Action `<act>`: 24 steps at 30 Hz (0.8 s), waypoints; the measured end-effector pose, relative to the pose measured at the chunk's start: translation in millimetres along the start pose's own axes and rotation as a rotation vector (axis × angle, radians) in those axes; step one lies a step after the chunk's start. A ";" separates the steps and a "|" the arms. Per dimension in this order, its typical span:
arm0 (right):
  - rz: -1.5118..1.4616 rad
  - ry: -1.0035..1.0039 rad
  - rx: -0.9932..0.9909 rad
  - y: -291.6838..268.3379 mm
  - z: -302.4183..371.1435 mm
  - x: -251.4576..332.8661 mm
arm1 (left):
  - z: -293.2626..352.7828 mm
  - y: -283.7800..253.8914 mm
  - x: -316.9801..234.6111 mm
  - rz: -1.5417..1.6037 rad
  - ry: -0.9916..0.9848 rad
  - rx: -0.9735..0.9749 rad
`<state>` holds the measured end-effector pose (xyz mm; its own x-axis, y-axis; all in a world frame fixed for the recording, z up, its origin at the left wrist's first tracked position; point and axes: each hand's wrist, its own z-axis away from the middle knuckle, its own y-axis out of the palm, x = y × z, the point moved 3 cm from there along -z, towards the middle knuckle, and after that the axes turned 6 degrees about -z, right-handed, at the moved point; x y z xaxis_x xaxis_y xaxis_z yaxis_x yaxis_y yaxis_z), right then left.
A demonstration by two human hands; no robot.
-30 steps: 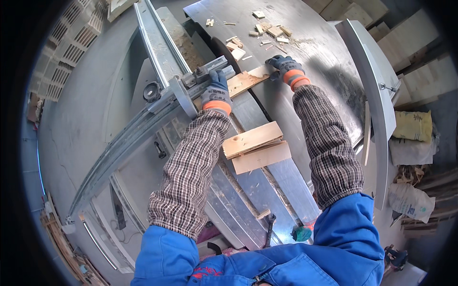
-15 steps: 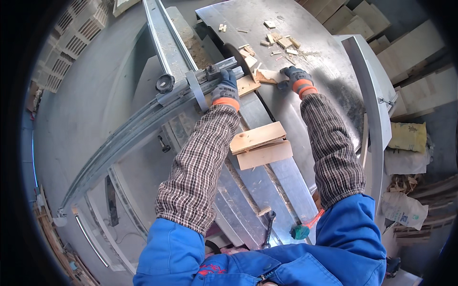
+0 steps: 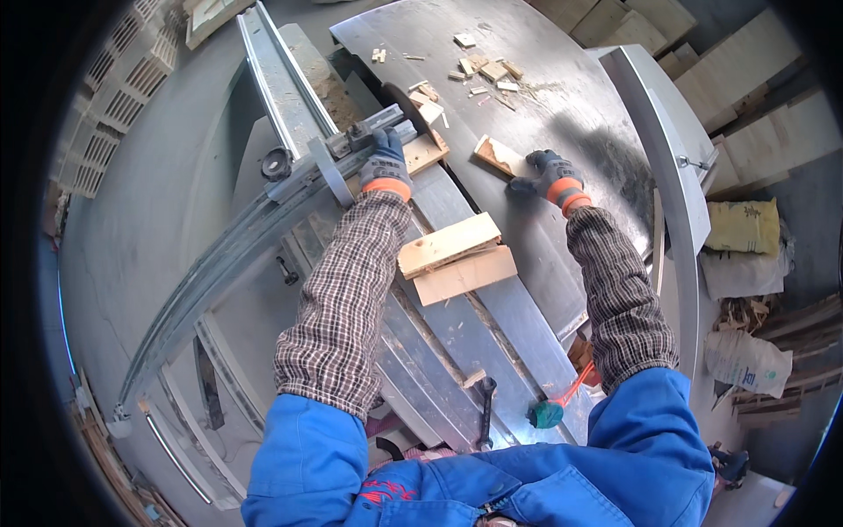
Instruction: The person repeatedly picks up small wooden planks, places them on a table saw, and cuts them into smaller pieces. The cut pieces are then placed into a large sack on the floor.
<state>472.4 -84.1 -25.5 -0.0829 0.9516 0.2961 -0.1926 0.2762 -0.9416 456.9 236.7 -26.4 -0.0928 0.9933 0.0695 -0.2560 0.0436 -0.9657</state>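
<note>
My left hand (image 3: 385, 165), in a grey glove with an orange cuff, is closed over a wooden board (image 3: 425, 154) and presses it against the metal crosscut fence (image 3: 356, 145). The board's far end lies beside the dark saw blade (image 3: 406, 107). My right hand (image 3: 551, 178), gloved alike, grips the near end of a short wood offcut (image 3: 499, 154) with rough bark along one edge. This offcut is over the steel table to the right of the blade, apart from the board. Two short boards (image 3: 452, 244) (image 3: 465, 274) overlap on the sliding table (image 3: 518, 325), nearer me.
Small wood scraps (image 3: 493, 70) and sawdust lie on the far steel table (image 3: 580, 88). A rip fence (image 3: 659, 132) bounds it at right. A wrench (image 3: 487, 413) and a green-headed tool with an orange handle (image 3: 546, 413) lie close to my body. Sacks (image 3: 742, 227) stand at right.
My right hand has drawn the offcut away from the board and blade, toward the right, opening a gap. The left hand stays on the board at the fence. The whole view has shifted slightly.
</note>
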 end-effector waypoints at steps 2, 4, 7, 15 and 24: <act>-0.382 0.104 0.035 11.2 12.8 -15.6 | -1.1 -1.2 1.1 0.017 -0.072 -0.012; -0.668 0.170 0.044 14.5 29.2 -27.2 | 1.1 -2.6 3.1 -0.010 -0.032 -0.039; -0.961 0.282 0.073 15.9 59.7 -37.0 | 5.4 -0.7 3.8 0.105 -0.062 -0.012; -2.102 0.191 0.243 27.3 131.7 -60.2 | 3.5 -8.2 -6.8 -0.284 0.013 0.009; -2.330 0.331 0.247 38.8 240.2 -89.0 | -10.4 15.2 -7.6 -0.417 0.018 -0.106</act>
<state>237.4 -190.5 -49.9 0.4533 -0.8082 0.3760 0.2312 0.5140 0.8260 463.8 230.9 -44.2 0.0143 0.8897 0.4563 -0.1674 0.4520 -0.8762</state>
